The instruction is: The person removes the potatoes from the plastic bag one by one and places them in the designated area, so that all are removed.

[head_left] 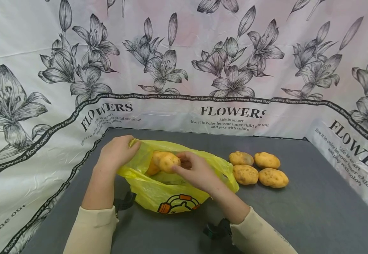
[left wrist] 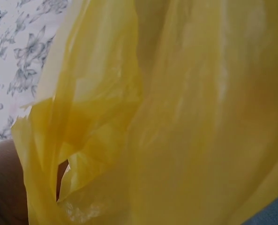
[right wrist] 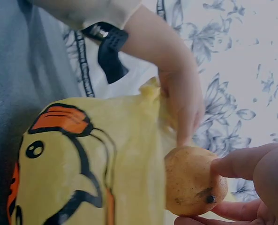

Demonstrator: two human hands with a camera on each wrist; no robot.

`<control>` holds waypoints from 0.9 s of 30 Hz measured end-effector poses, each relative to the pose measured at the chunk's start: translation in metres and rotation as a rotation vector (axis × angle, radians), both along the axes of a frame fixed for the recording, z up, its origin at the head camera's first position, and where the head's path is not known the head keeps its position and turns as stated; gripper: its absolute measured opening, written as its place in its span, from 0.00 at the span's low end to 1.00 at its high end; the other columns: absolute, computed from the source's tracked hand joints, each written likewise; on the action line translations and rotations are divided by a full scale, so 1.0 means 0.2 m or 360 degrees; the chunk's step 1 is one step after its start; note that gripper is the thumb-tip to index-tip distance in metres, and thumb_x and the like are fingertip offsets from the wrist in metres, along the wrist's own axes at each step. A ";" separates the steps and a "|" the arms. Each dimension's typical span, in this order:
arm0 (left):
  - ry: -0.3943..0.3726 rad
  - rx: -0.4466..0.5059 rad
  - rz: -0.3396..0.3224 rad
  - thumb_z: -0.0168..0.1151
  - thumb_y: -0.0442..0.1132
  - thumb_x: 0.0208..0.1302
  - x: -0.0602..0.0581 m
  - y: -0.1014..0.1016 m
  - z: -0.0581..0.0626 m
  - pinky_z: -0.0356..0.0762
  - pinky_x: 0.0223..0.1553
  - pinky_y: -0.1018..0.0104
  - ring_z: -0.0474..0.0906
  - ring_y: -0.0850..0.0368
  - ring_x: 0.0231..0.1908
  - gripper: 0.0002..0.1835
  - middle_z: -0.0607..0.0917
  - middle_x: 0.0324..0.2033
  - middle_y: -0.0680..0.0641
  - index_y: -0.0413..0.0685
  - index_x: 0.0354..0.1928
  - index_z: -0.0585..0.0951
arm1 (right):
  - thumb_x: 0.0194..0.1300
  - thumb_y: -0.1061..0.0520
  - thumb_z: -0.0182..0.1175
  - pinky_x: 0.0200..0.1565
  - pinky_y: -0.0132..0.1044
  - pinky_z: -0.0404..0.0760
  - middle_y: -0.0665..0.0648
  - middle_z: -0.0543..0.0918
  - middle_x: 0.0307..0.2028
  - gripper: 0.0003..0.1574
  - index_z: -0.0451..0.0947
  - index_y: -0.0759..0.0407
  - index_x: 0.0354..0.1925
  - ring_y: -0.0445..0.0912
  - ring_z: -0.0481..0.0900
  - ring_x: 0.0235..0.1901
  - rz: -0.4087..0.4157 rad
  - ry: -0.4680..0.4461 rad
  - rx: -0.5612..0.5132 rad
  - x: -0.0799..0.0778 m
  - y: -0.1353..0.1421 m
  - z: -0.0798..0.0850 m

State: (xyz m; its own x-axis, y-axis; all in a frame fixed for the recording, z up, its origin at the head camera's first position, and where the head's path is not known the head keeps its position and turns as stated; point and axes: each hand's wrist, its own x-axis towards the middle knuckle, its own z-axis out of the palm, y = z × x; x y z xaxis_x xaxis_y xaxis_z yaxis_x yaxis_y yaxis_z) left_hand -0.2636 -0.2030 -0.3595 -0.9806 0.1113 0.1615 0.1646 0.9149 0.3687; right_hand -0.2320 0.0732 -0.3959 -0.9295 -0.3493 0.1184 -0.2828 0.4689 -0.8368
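A yellow plastic bag (head_left: 152,190) lies with its mouth open, a cartoon face printed on its front. My left hand (head_left: 118,151) grips the bag's left edge; yellow plastic (left wrist: 176,117) fills most of the left wrist view. With thumb and fingers, my right hand (head_left: 201,173) holds a potato (head_left: 170,163) at the bag's mouth. In the right wrist view this potato (right wrist: 192,183) shows a small dark spot near the fingers. Just behind it in the head view is more potato (head_left: 153,168), partly hidden, against the bag's inside.
Right of the bag several potatoes sit close together on the dark grey table (head_left: 314,211), among them a front right potato (head_left: 273,177) and a back left potato (head_left: 241,158). A white flower-printed cloth (head_left: 171,116) hangs behind the table and along its sides.
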 end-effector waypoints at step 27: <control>-0.0003 -0.0025 0.0006 0.47 0.51 0.78 -0.01 0.00 -0.01 0.76 0.52 0.39 0.80 0.38 0.52 0.25 0.84 0.55 0.36 0.40 0.60 0.80 | 0.70 0.46 0.67 0.52 0.45 0.82 0.52 0.84 0.52 0.28 0.77 0.54 0.63 0.46 0.84 0.52 0.0206 0.0049 -0.0022 0.05 0.18 0.18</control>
State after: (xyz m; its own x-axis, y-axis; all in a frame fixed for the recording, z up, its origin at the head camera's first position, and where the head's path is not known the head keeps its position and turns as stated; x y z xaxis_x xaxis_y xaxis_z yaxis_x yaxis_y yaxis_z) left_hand -0.2647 -0.2025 -0.3611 -0.9813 0.1104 0.1577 0.1606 0.9212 0.3544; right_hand -0.2221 0.1090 -0.3598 -0.8727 -0.4640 0.1518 -0.3657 0.4154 -0.8329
